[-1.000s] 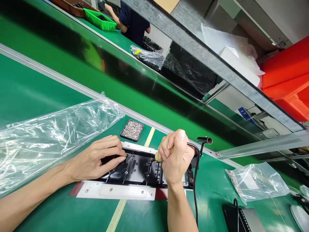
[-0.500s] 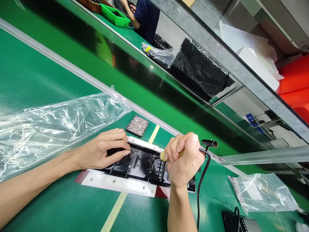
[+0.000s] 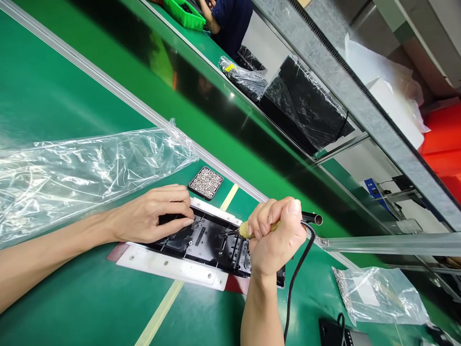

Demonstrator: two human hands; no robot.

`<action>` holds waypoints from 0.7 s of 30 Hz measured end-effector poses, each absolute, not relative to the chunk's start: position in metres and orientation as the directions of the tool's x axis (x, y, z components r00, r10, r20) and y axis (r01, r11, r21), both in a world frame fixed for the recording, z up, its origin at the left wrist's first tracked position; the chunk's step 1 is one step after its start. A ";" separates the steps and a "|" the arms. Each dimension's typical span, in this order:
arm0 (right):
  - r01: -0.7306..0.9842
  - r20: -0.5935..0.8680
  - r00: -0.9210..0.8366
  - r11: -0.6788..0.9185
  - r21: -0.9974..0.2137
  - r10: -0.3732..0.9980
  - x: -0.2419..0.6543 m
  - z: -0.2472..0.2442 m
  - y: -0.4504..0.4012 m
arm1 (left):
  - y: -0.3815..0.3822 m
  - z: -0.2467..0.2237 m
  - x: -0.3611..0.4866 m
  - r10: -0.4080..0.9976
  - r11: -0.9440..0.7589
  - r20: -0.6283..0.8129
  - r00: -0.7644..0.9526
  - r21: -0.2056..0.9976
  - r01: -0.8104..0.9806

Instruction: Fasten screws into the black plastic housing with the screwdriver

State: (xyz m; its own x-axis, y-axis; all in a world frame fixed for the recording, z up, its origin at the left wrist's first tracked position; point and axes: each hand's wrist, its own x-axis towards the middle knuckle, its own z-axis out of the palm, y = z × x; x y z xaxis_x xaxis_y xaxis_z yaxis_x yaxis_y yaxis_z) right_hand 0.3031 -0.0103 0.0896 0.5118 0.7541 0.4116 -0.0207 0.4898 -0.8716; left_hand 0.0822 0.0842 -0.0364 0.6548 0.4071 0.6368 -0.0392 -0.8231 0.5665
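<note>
A long black plastic housing (image 3: 207, 240) lies with its ribbed inner side up, between white fixture strips (image 3: 169, 265). My right hand (image 3: 275, 233) is wrapped round the yellowish handle of a soldering iron (image 3: 245, 230), whose metal tip points left and down into the housing. A black cord (image 3: 297, 278) runs from the handle down past my wrist. My left hand (image 3: 154, 214) lies over the housing's left end, thumb and bent fingertips close together; whatever they hold is hidden or too small to name. Just beyond it sits a small black tray (image 3: 206, 183) full of tiny metal parts.
Clear plastic sheeting (image 3: 90, 168) covers the bench at left. A metal rail (image 3: 118, 103) crosses behind the fixture. At right lie a clear bag (image 3: 382, 295) and a black device (image 3: 342, 332). Across the divider, a person (image 3: 230, 24) is beside a green bin (image 3: 185, 13).
The view has shifted slightly. My left fingertips have drawn closer to the thumb. The iron's tip stays at about the same place in the housing.
</note>
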 end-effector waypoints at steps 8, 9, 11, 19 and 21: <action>-0.055 0.435 0.479 0.521 -0.852 0.762 0.303 0.089 -0.010 | 0.084 -0.039 0.083 0.382 -0.840 0.653 0.654 0.540 -0.049; -0.056 0.437 0.476 0.523 -0.851 0.763 0.303 0.089 -0.010 | 0.084 -0.039 0.083 0.383 -0.839 0.652 0.654 0.541 -0.048; -0.055 0.442 0.472 0.525 -0.849 0.763 0.303 0.089 -0.010 | 0.084 -0.038 0.082 0.388 -0.836 0.650 0.653 0.547 -0.049; -0.045 0.450 0.461 0.527 -0.849 0.765 0.304 0.090 -0.011 | 0.084 -0.036 0.084 0.395 -0.828 0.662 0.636 0.557 -0.066; -0.041 0.452 0.461 0.527 -0.849 0.764 0.304 0.090 -0.011 | 0.083 -0.036 0.085 0.404 -0.823 0.665 0.628 0.565 -0.069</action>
State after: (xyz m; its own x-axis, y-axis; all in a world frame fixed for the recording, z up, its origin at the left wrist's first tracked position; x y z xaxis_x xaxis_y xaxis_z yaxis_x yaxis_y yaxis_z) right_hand 0.3040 -0.0108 0.0897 0.4609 0.7639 0.4518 -0.0413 0.5269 -0.8489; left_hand 0.0850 0.0835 -0.0359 0.6285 0.4038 0.6648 -0.0687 -0.8225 0.5645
